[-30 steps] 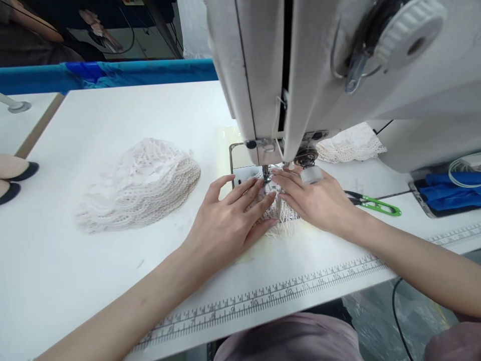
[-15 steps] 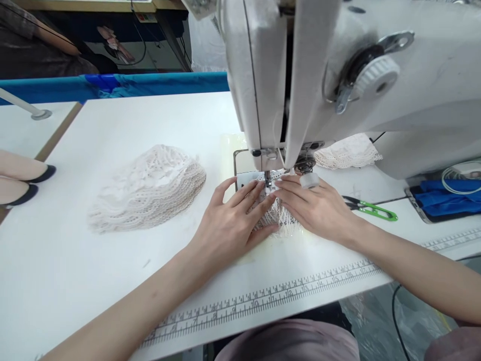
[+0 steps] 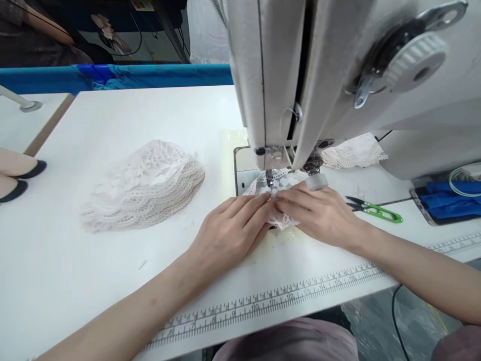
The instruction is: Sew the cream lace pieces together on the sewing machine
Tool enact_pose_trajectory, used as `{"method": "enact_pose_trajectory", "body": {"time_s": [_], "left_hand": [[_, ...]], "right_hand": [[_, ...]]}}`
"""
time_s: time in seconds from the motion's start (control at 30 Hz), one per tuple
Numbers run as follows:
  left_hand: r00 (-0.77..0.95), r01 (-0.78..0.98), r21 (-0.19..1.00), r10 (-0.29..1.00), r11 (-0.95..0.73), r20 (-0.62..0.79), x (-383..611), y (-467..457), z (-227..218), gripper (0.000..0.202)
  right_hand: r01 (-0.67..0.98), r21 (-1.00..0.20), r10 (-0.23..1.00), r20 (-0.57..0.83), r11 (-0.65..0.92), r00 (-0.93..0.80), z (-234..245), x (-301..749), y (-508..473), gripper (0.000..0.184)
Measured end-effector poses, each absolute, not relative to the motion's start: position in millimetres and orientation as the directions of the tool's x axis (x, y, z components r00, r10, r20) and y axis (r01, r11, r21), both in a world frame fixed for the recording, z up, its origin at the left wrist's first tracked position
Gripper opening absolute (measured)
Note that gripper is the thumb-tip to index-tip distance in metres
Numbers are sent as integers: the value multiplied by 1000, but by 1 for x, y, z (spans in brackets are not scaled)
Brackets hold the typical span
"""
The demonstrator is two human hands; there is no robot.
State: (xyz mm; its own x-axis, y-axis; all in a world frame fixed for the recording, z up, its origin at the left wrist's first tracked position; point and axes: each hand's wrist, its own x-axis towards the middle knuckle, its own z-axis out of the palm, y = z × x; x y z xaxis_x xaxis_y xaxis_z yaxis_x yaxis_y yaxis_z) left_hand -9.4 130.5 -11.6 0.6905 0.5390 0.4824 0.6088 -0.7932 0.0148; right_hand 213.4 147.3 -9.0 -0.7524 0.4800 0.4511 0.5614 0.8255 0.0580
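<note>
A piece of white lace (image 3: 284, 219) lies under the presser foot (image 3: 269, 178) of the sewing machine (image 3: 280, 85). Just in front of the foot, my left hand (image 3: 235, 225) grips the lace from the left with its fingers drawn together. My right hand (image 3: 319, 213) pinches the same lace from the right, its fingertips almost touching the left hand's. Both thumbs are mostly hidden. More of the lace spreads behind the foot, over the metal needle plate (image 3: 246, 178).
A lace pile (image 3: 146, 188) rests left on the white table (image 3: 112, 271). Green thread snips (image 3: 379, 211) lie right, near a tray with blue cloth (image 3: 451, 200). More lace (image 3: 355, 150) sits behind the machine. A printed ruler (image 3: 259, 306) runs along the front edge. Another person (image 3: 37, 35) is beyond.
My fingers have gone from lying flat and spread on the lace to gathering it in front of the foot. More lace now shows behind the foot. The view has shifted slightly.
</note>
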Motion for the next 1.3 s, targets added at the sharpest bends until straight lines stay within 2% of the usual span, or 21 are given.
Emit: {"method": "enact_pose_trajectory", "body": {"time_s": [0.13, 0.33, 0.77, 1.3], "left_hand": [[743, 609, -112, 515, -785, 429, -9, 127, -11, 35], [783, 574, -199, 462, -794, 417, -10, 126, -10, 30], [775, 589, -190, 482, -785, 408, -11, 131, -10, 30], [736, 628, -158, 517, -762, 438, -11, 139, -11, 29]], "right_hand": [[526, 131, 387, 533, 841, -752, -7, 212, 146, 26], [521, 133, 377, 545, 843, -749, -6, 212, 145, 22], [521, 119, 379, 552, 845, -742, -12, 213, 149, 21], [531, 179, 365, 547, 828, -753, -16, 212, 154, 21]]}}
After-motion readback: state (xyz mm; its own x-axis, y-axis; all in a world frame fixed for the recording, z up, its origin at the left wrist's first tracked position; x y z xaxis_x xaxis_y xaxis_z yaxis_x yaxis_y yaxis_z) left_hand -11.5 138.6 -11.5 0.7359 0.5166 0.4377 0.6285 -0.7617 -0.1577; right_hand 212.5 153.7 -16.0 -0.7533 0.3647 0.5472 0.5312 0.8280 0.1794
